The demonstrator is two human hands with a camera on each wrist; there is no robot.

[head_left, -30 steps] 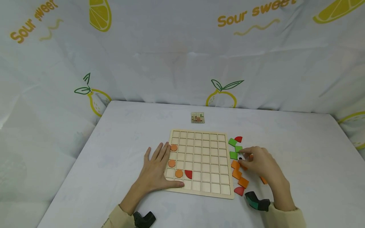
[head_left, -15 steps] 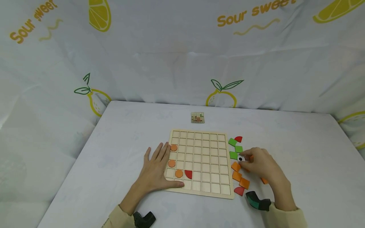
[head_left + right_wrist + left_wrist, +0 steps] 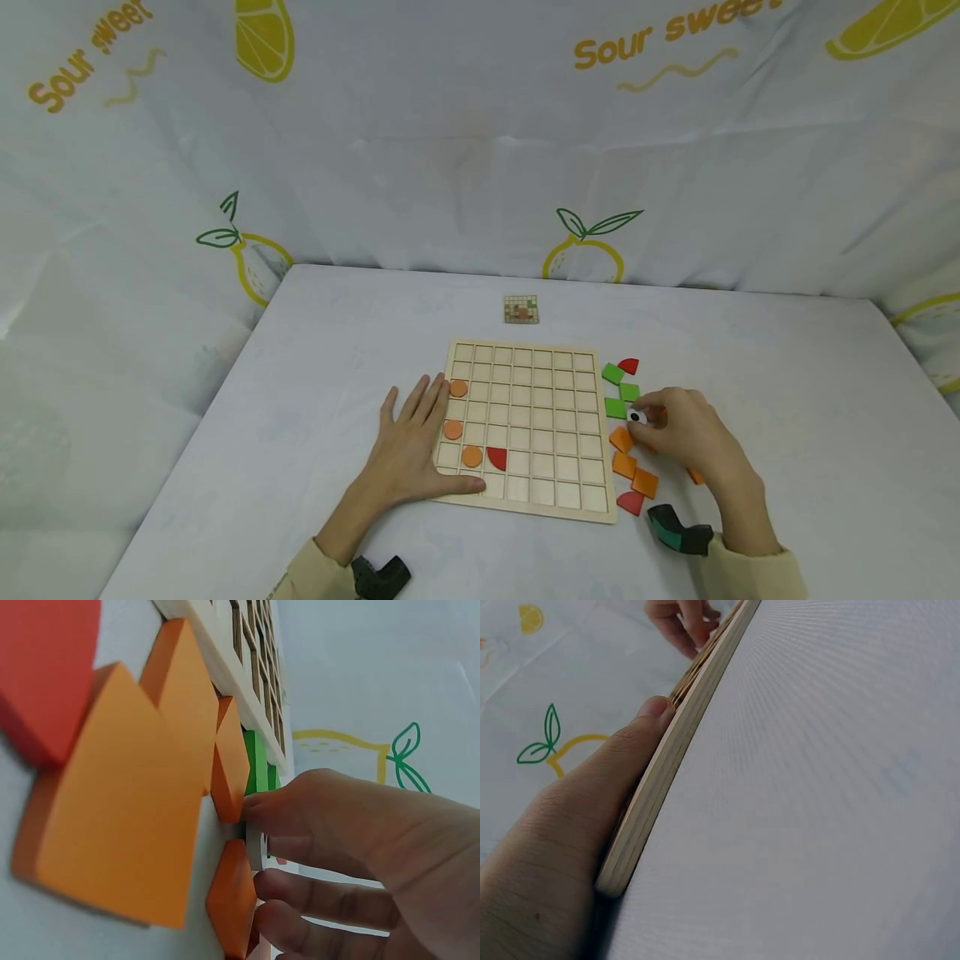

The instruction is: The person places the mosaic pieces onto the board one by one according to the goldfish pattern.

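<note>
My left hand [image 3: 408, 457] lies spread on the left edge of a wooden grid board [image 3: 551, 505], thumb along the near rim. In the left wrist view its thumb [image 3: 615, 761] rests over the board's edge. Three orange discs [image 3: 472, 456] and a red quarter-circle [image 3: 497, 458] sit in the board's cells. Just right of the board, my right hand [image 3: 688, 429] pinches a round white eye piece [image 3: 635, 416] with a black dot between thumb and forefinger. The right wrist view shows this eye piece [image 3: 256, 849] edge-on, tilted up, close to orange squares.
Green squares [image 3: 615, 408], orange squares [image 3: 645, 482] and red quarter-circles [image 3: 630, 502] lie loose along the board's right side. Some pieces are partly hidden under my right hand. A small pattern card [image 3: 521, 309] lies beyond the board. A lemon-print cloth hangs behind the table.
The white eye piece, mostly covered by the fingers before, now shows more plainly between them. Nearby orange squares have shifted slightly. My left hand has stayed in place.
</note>
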